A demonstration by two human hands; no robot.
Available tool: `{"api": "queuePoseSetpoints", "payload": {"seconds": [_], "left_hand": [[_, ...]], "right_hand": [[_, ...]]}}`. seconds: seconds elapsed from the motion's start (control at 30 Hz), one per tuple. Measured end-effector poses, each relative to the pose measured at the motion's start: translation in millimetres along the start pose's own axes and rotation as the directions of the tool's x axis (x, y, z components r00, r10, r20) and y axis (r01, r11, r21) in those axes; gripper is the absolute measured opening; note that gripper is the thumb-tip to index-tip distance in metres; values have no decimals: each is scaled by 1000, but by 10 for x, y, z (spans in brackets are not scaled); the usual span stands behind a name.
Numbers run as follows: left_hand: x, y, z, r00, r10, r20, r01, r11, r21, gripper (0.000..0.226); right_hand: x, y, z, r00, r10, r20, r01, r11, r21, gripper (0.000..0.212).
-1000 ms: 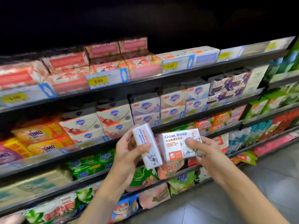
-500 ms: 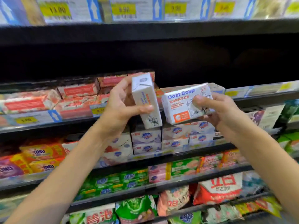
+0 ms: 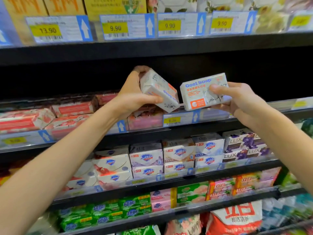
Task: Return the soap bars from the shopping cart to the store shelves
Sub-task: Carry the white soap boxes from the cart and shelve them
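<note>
setting: a shop aisle seen from head height, facing black metal shelving [image 3: 169,48] in several tiers. each front edge carries clear strips with yellow price tags [image 3: 115,28] and blue arrow cards.
stock: pink and red wrapped soap bars [image 3: 71,109] lie on the tier level with the hands. white boxed soaps with blue shield logos [image 3: 146,157] sit one tier down, with purple "lux" boxes [image 3: 243,145] to their right. green packets [image 3: 105,213] fill a lower tier.
left hand: the left hand [image 3: 133,94] grasps a tilted white cardboard soap box [image 3: 158,89], thumb along its lower edge and fingers over its far top end. the box's blue lettering is upside down.
right hand: the right hand [image 3: 237,99] grips a white "goat soap" carton [image 3: 199,92] with an orange patch, thumb across the front and fingers behind. the front faces the camera, nearly level.
where the soap is: both packs are held side by side in the air, in front of the dark gap above the pink bars. their near corners are close; whether they touch cannot be told.
hard to see: the back of that tier is in deep shadow. goods on the top shelf are cut off by the frame, the lower right corner is blurred, and the small print on the tags is unreadable.
</note>
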State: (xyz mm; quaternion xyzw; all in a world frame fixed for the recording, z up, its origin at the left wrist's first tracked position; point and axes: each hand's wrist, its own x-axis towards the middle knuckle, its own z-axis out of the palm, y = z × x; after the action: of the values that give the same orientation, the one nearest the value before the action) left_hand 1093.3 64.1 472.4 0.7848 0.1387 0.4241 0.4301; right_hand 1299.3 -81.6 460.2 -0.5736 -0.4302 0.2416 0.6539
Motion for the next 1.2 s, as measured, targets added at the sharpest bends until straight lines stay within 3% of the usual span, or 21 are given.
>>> {"api": "queuePoseSetpoints", "payload": {"seconds": [0.3, 0.6, 0.77, 0.87, 0.97, 1.07, 1.2], "left_hand": [[230, -134, 50, 994, 64, 87, -77, 986, 148, 76], [329, -226, -65, 987, -97, 125, 62, 964, 258, 77], [341, -191, -42, 938, -205, 278, 43, 867, 496, 70], [373, -150, -14, 921, -254, 296, 41, 818, 574, 67], [469, -56, -35, 868, -372, 328, 62, 737, 673, 72], [638, 71, 12, 793, -463, 395, 80, 722, 687, 70], [897, 105, 161, 608, -638, 473, 19, 607, 794, 92]], "right_hand": [[271, 88, -192, 998, -18, -52, 16, 999, -48, 12], [503, 32, -271, 998, 55, -3, -55, 994, -93, 29], [626, 71, -264, 992, 122, 17, -121, 991, -60, 43], [657, 118, -272, 990, 136, 23, -135, 990, -49, 49], [672, 157, -284, 990, 138, 20, -137, 990, -44, 57], [681, 173, -293, 989, 143, 18, -143, 989, -46, 57], [691, 175, -298, 989, 149, 17, -148, 988, -49, 59]]}}
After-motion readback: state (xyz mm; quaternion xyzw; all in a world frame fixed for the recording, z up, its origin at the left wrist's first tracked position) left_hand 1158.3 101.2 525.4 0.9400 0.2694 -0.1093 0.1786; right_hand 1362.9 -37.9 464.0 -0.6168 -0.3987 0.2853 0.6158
